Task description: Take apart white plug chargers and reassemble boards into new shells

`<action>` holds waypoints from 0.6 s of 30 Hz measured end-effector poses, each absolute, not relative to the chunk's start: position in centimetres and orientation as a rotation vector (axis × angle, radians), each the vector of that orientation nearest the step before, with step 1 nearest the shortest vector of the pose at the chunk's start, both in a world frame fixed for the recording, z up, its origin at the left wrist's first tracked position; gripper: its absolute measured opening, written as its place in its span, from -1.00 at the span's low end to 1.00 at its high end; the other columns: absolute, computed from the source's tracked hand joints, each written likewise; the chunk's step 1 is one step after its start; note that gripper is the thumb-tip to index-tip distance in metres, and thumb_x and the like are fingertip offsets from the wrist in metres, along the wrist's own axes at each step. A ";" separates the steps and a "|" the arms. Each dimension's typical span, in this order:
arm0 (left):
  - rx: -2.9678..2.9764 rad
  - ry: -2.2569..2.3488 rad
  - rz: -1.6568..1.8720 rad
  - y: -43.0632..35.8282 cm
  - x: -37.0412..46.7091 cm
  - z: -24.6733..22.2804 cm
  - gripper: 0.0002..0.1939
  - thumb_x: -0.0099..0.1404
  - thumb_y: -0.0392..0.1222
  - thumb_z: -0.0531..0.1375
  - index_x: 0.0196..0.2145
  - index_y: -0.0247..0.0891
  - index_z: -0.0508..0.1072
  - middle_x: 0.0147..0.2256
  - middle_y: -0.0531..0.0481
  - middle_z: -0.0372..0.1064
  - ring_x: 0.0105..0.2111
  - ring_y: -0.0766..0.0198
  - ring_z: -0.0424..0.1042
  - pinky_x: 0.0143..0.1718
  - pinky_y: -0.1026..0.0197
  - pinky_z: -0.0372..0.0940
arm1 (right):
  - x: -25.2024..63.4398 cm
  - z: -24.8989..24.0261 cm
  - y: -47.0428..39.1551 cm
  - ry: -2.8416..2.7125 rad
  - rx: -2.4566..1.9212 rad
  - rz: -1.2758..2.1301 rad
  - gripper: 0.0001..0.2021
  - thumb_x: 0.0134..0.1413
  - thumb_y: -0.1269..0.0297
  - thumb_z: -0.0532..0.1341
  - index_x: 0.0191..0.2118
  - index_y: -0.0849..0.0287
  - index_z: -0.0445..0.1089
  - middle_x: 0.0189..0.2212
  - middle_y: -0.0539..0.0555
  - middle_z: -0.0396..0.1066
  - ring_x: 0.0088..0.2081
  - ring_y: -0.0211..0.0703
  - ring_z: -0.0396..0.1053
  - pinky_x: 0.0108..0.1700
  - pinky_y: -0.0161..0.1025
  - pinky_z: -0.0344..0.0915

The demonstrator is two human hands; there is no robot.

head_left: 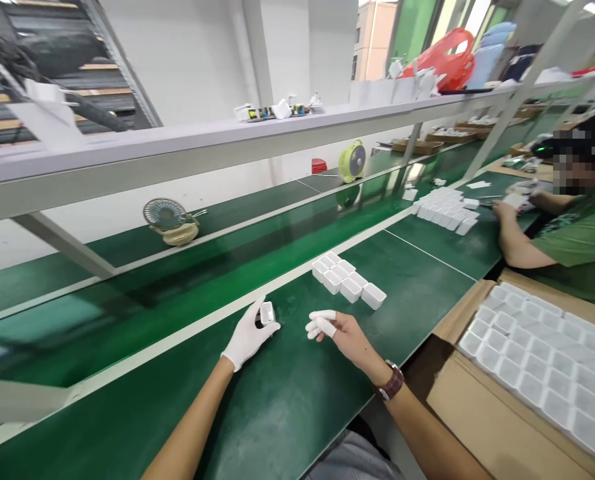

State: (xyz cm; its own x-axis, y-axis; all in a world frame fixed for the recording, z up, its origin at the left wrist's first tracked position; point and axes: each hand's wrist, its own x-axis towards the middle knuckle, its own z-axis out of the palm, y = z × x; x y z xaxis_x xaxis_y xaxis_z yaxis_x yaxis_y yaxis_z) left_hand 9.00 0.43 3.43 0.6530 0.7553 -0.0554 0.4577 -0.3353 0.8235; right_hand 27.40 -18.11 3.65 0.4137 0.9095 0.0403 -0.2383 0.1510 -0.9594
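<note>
My left hand point(247, 335), in a white glove, is closed around a small white open-topped plastic case point(267, 313) above the green bench. Its open side faces up toward me. To the right, my right hand point(344, 333) wears white finger covers, its fingers loosely bent and slightly apart. I see nothing in it. Beyond my right hand, a cluster of similar white plastic cases point(350, 287) stands in rows on the bench.
At right, a cardboard box point(482, 407) holds a tray of many white cases point(552, 353). A co-worker point(567, 247) sits beyond it, near more cases point(444, 210). Small fans point(170, 220) stand behind the bench's white rail point(227, 308), below a raised shelf point(202, 150).
</note>
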 end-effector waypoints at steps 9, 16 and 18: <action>2.114 0.872 0.356 0.2 11.4 3.4 -0.13 0.21 0.04 0.30 0.38 0.01 0.03 0.24 -0.10 0.24 0.13 -0.02 0.37 0.20 -0.09 0.26 | 33.3 2.6 -23.2 -0.869 -1.741 0.047 -0.65 0.29 0.11 0.16 0.10 0.13 0.40 -0.03 0.21 0.49 -0.01 0.06 0.46 0.11 0.11 0.36; 2.215 0.837 0.336 0.4 10.2 2.3 -0.14 0.14 0.06 0.34 0.34 -0.02 0.14 0.16 -0.11 0.31 0.14 -0.06 0.34 0.17 -0.10 0.27 | 37.5 0.0 -23.8 -0.971 -2.294 -0.344 -0.28 0.25 0.08 0.16 0.37 0.41 -0.03 0.21 0.48 0.22 0.28 0.33 0.15 0.20 0.23 0.22; 2.206 0.864 0.331 0.4 9.8 2.1 -0.18 0.12 0.05 0.34 0.30 -0.06 0.21 0.09 -0.10 0.37 0.07 -0.04 0.40 0.14 -0.08 0.30 | 37.9 -0.4 -23.4 -1.023 -2.360 -0.331 -0.28 0.23 0.09 0.19 0.35 0.40 0.00 0.18 0.47 0.26 0.24 0.35 0.19 0.15 0.21 0.25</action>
